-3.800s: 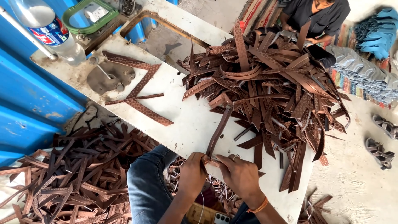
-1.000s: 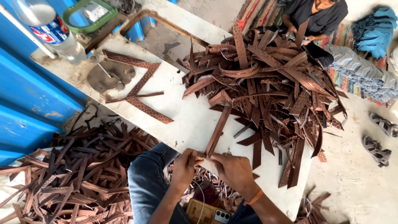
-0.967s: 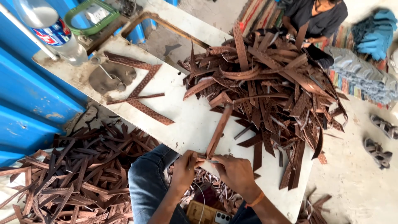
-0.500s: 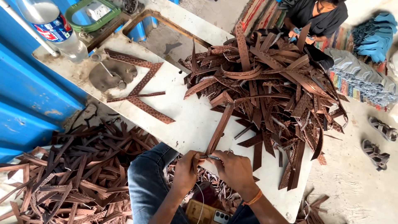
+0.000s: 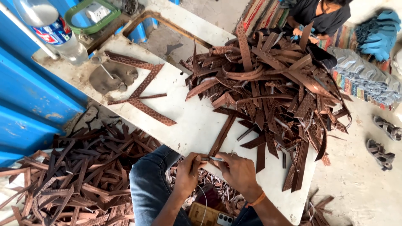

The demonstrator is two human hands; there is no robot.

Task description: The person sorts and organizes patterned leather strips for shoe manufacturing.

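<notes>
At the counter's (image 5: 188,125) near edge, your left hand (image 5: 187,173) and right hand (image 5: 236,171) each pinch one brown strap (image 5: 222,136); its long axis points away toward the pile (image 5: 272,92).

A small leather-goods workshop: a worn white worktable (image 5: 197,125) carries a great heap of brown leather strips (image 5: 276,92) toward its far right corner, more cut strips (image 5: 71,180) litter the floor at its left edge (beside a blue metal wall (image 5: 29,100)), and another worker (image 5: 322,14) sits beyond.
</notes>
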